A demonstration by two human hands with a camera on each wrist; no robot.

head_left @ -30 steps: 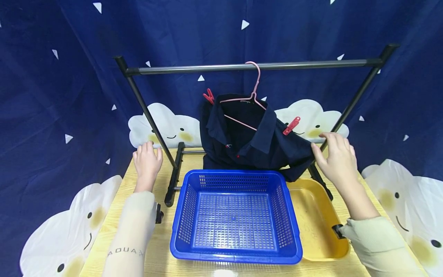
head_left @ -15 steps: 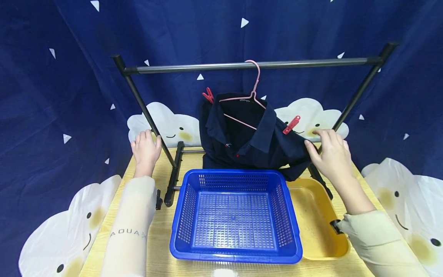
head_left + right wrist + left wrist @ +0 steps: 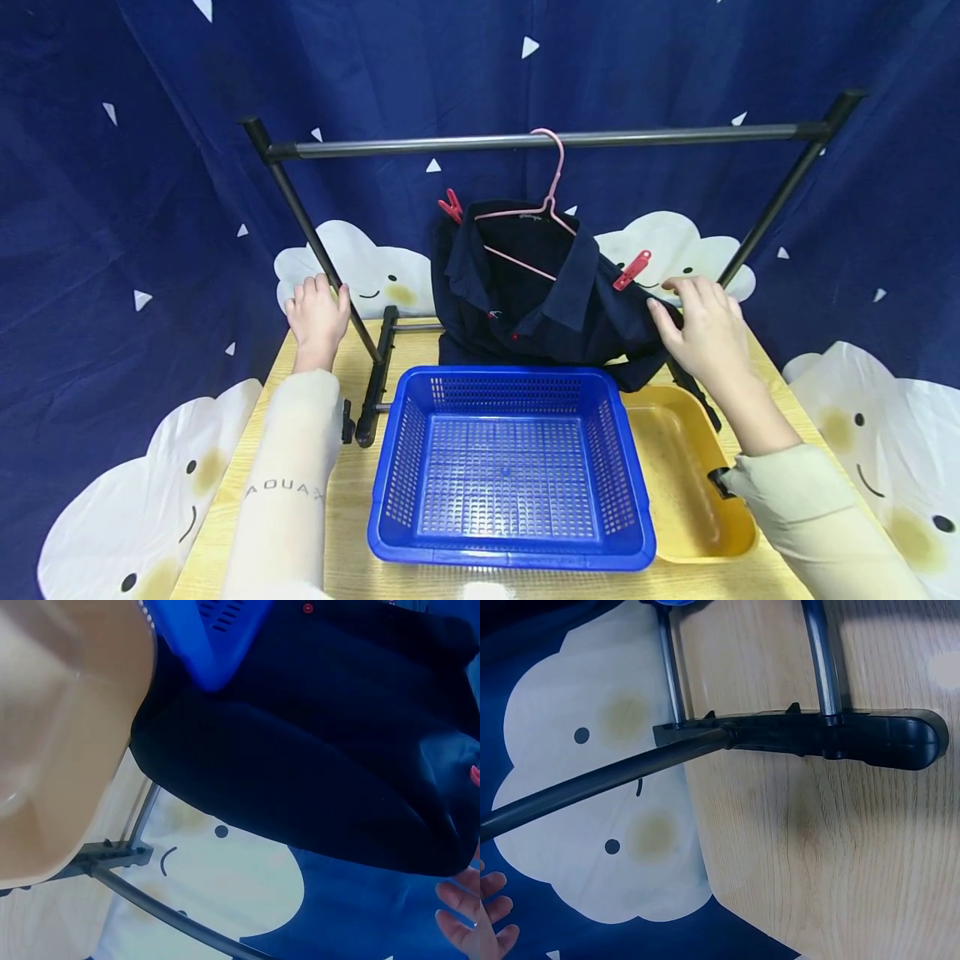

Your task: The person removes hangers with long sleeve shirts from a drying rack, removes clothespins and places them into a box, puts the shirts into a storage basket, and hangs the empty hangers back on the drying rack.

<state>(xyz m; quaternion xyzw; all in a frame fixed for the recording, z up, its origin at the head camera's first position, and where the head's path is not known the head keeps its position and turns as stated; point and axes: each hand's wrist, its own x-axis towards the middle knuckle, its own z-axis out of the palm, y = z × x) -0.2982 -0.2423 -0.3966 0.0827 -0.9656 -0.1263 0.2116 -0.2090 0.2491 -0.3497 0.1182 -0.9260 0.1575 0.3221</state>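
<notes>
Hanging from the bar on a pink hanger, the dark shirt bears two red clips; its lower part is hidden behind the blue basket. The right hand is at the sleeve, thumb and fingers parted; whether they touch cloth cannot be told, and the right wrist view cuts that hand off. The left hand is beside a post, fingers relaxed, only fingertips showing in the left wrist view. The basket partly covers the yellow basin.
</notes>
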